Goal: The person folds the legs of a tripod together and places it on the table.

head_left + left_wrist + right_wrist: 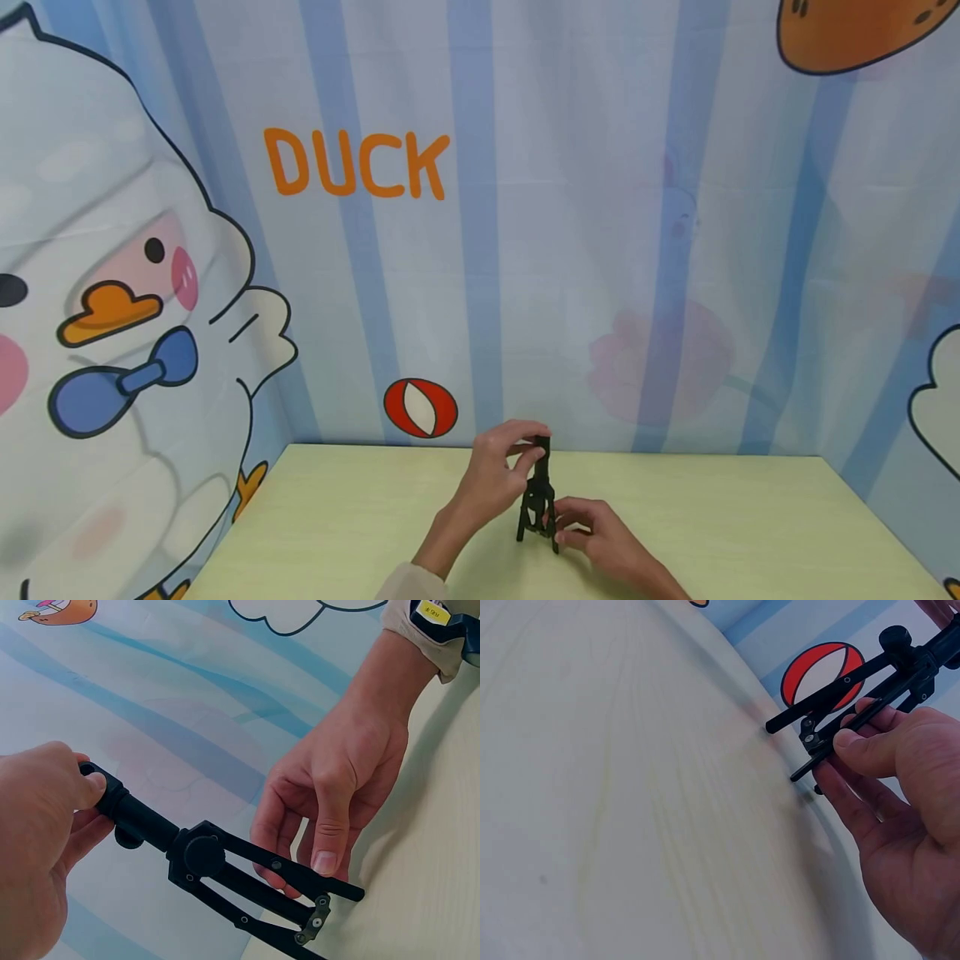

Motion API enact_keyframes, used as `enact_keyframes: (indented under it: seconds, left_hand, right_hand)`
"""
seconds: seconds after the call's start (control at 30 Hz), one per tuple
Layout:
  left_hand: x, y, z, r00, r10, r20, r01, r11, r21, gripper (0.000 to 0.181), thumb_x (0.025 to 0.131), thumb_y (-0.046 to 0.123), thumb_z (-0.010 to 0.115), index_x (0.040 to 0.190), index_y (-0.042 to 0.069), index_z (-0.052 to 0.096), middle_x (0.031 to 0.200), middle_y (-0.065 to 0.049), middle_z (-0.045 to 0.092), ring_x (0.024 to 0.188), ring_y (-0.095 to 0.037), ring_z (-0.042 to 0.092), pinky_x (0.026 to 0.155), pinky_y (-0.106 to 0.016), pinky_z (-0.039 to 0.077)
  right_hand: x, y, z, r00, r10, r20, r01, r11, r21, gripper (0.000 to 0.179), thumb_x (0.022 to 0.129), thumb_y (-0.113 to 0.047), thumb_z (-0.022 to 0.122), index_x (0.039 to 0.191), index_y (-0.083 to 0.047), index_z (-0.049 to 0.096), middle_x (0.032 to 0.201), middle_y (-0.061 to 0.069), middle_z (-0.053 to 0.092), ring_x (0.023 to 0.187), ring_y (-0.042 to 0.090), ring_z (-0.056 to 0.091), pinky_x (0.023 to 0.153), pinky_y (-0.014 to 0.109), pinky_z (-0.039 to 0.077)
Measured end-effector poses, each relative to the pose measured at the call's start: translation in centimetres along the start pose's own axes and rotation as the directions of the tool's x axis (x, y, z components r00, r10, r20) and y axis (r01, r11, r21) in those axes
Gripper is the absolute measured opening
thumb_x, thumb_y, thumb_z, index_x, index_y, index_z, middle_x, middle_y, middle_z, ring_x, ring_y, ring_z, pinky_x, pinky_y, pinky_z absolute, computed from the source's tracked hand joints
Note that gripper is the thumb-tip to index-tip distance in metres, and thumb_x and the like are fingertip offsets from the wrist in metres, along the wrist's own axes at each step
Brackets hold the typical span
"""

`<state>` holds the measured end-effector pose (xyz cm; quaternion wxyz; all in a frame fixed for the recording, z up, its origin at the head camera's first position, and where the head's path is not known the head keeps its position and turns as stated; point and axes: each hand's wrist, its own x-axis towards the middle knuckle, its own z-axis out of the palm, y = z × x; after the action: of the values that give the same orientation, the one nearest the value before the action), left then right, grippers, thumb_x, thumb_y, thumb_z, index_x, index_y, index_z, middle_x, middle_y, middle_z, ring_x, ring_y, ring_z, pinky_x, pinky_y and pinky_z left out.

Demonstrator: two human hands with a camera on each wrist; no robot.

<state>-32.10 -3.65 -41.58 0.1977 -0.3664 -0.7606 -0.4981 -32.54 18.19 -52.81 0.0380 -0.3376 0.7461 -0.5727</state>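
A small black tripod [540, 490] stands upright on the table with its legs partly spread. My left hand [491, 475] pinches the top of its column between thumb and fingers, also seen in the left wrist view, where the tripod [146, 823] shows a round knob on its collar. Low on the right side, my right hand [603, 537] holds one leg. In the right wrist view the thumb of my right hand [915, 802] presses that leg against the fingers, near the hinged brace. The fingertips behind the leg are partly hidden.
The pale yellow table [337, 517] reaches back to a hanging curtain [570, 250] with blue stripes and a printed duck. A black device [450, 630] with a yellow label is strapped at the right wrist.
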Motion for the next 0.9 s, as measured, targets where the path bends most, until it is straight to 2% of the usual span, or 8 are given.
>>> enact_keyframes:
  seconds: [0.3,0.5,0.73,0.9]
  left_hand:
    - [-0.05,0.12,0.05,1.000,0.005,-0.004,-0.005,1.000,-0.004,0.029,0.095,-0.008,0.070,0.119,0.008,0.073,0.117,-0.006,0.070,0.107,-0.019,0.070,0.090,-0.024,0.059]
    - [-0.14,-0.12,0.13,1.000,0.013,-0.016,-0.013,1.000,-0.004,0.026,0.096,-0.004,0.071,0.118,0.009,0.073,0.118,-0.005,0.068,0.106,-0.019,0.070,0.089,-0.026,0.059]
    - [-0.14,-0.15,0.42,0.999,0.026,-0.037,-0.026,1.000,0.007,0.025,0.095,-0.001,0.074,0.117,0.011,0.072,0.116,-0.005,0.066,0.099,-0.020,0.071,0.086,-0.029,0.061]
    - [-0.21,-0.10,0.57,0.997,0.025,-0.070,-0.024,1.000,0.008,0.023,0.093,0.003,0.078,0.113,0.011,0.072,0.113,-0.003,0.064,0.096,-0.019,0.071,0.085,-0.028,0.062]
  right_hand:
    - [-0.05,-0.05,0.02,0.999,0.043,-0.011,-0.043,0.999,-0.006,0.019,0.094,0.006,0.068,0.112,0.002,0.071,0.105,0.014,0.072,0.094,0.012,0.065,0.084,0.030,0.060]
    - [-0.06,-0.10,0.01,0.999,0.040,-0.010,-0.040,0.999,-0.006,0.018,0.095,0.005,0.068,0.113,0.002,0.071,0.106,0.014,0.072,0.094,0.012,0.065,0.083,0.030,0.060]
    - [-0.05,-0.08,0.08,1.000,0.023,-0.007,-0.023,1.000,-0.011,0.018,0.094,0.006,0.067,0.112,0.008,0.068,0.104,0.016,0.072,0.094,0.013,0.065,0.082,0.029,0.060]
    - [-0.10,-0.31,0.19,0.999,0.040,-0.003,-0.040,0.999,0.001,0.019,0.095,0.005,0.068,0.114,0.005,0.069,0.106,0.017,0.072,0.095,0.012,0.065,0.084,0.029,0.060]
